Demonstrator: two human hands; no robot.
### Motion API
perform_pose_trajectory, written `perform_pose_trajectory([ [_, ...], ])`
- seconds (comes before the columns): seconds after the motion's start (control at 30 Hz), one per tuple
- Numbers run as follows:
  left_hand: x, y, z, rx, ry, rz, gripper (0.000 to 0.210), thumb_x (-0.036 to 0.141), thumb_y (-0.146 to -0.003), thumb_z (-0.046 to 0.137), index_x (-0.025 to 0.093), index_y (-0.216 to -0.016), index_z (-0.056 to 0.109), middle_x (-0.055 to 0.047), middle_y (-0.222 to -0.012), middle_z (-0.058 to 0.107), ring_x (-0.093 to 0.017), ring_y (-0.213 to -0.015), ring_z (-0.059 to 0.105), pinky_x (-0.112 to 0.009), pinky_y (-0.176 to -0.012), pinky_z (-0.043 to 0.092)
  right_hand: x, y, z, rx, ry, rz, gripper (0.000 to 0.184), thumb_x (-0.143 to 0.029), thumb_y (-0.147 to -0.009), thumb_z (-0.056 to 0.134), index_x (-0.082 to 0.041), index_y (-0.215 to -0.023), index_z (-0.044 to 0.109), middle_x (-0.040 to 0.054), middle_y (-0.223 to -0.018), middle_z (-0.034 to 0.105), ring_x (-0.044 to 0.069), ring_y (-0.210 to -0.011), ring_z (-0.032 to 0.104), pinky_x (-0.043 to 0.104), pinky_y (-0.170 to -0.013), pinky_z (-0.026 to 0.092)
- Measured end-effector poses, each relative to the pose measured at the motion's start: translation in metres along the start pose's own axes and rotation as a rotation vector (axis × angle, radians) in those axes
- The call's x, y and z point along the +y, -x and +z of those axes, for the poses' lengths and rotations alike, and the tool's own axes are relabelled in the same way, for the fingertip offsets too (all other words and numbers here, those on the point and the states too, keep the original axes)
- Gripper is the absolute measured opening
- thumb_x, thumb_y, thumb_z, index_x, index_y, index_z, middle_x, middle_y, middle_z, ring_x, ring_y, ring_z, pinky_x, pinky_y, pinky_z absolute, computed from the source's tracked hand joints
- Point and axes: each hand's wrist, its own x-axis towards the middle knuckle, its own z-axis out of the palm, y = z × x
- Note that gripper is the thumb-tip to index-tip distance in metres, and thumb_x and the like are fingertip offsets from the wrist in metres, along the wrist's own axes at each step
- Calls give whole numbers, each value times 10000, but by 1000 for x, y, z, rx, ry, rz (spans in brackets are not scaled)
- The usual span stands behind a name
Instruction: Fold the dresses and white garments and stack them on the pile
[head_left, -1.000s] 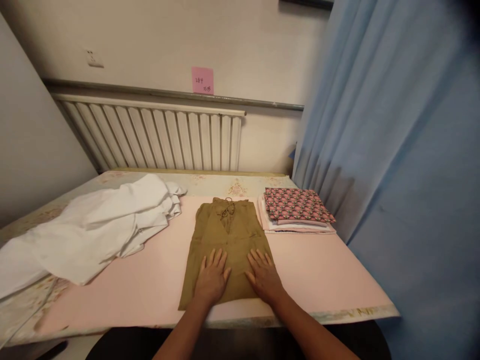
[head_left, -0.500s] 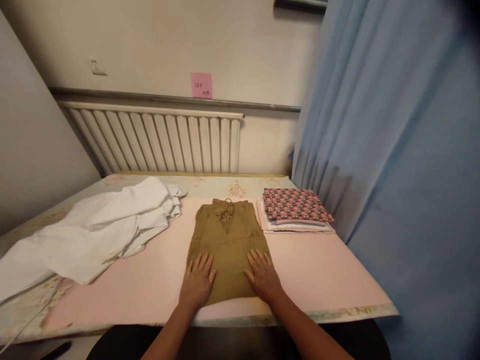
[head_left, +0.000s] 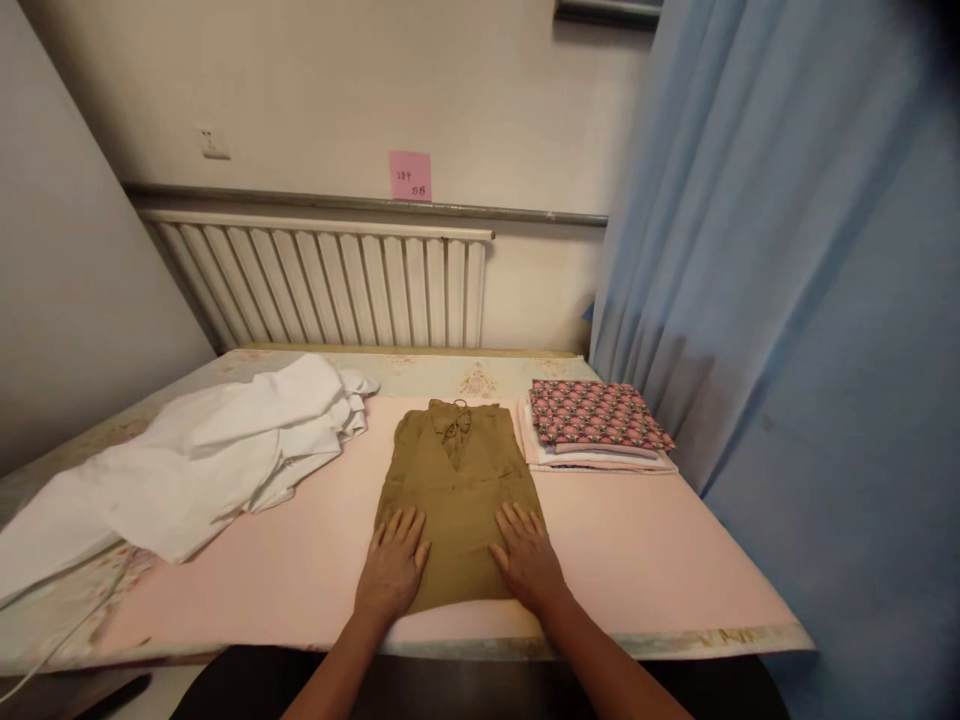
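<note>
An olive-brown garment (head_left: pixel 459 500) with a V-neck and a tie cord lies folded into a rectangle in front of me, neck end away. My left hand (head_left: pixel 391 560) rests flat on its lower left edge, fingers slightly spread. On the lower right edge lies my right hand (head_left: pixel 526 555), also flat with its fingers apart. Neither hand grasps the cloth. Underneath is a pink cloth (head_left: pixel 622 550) spread over the table.
A crumpled white cloth (head_left: pixel 225 450) covers the left side. At the back right sits a folded stack topped by a red patterned cloth (head_left: pixel 600 412). A blue curtain (head_left: pixel 750 300) hangs along the right edge. Behind the table are a radiator (head_left: pixel 337 285) and a pink note (head_left: pixel 410 176).
The view has shifted slightly, so the surroundings sit a little farther right in the picture. Both hands stay flat on the garment, which looks the same.
</note>
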Motion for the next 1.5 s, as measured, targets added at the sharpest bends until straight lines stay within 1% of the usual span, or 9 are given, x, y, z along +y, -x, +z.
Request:
perform_pose_trajectory([
  [0.2,0,0,0,28,2,1,522,443,-967,325,220,-1415,473,-62,-1472,479,-287,-1391,367,-507,-1104,321,0,1,2,10,10,-6,482,-424,-962,466,-194,-1385,498,73,-1461,473,264,-1384,366,463,-1149,252],
  [0.4,1,1,-2,52,21,2,509,434,-966,337,224,-1404,488,-68,-1455,500,-282,-1385,380,-502,-1099,334,0,1,6,25,7,-9,481,-404,-954,487,-181,-1380,506,85,-1447,489,273,-1374,382,472,-1143,270],
  [0.53,1,1,-2,46,13,2,510,427,-968,334,208,-1400,493,-67,-1460,494,-285,-1384,381,-497,-1101,330,0,1,6,29,10,-11,475,-399,-956,482,-183,-1378,509,87,-1447,489,277,-1372,385,478,-1138,276],
  [0.83,0,2,-2,50,7,3,496,413,-965,344,215,-1391,503,-61,-1447,511,-277,-1379,388,-489,-1107,322,-1,1,5,21,17,-7,469,-400,-956,482,-188,-1373,512,79,-1445,492,273,-1367,390,465,-1141,268],
  [1.23,-1,1,-1,60,25,11,501,418,-966,340,209,-1392,502,-64,-1446,510,-287,-1375,396,-498,-1102,331,-1,1,6,51,26,-5,469,-396,-956,479,-194,-1378,506,91,-1451,483,274,-1361,400,468,-1133,279],
  [1.37,-1,1,-2,78,31,15,487,416,-963,352,221,-1375,521,-65,-1438,520,-286,-1372,403,-491,-1098,339,-2,1,4,39,39,0,473,-392,-956,480,-200,-1387,494,87,-1451,483,262,-1370,390,464,-1136,279],
  [1.5,1,1,-4,73,25,12,492,419,-962,357,210,-1377,520,-72,-1429,529,-291,-1369,406,-502,-1096,341,-3,1,1,22,26,4,471,-402,-958,474,-198,-1382,499,79,-1453,482,264,-1374,384,464,-1142,272],
])
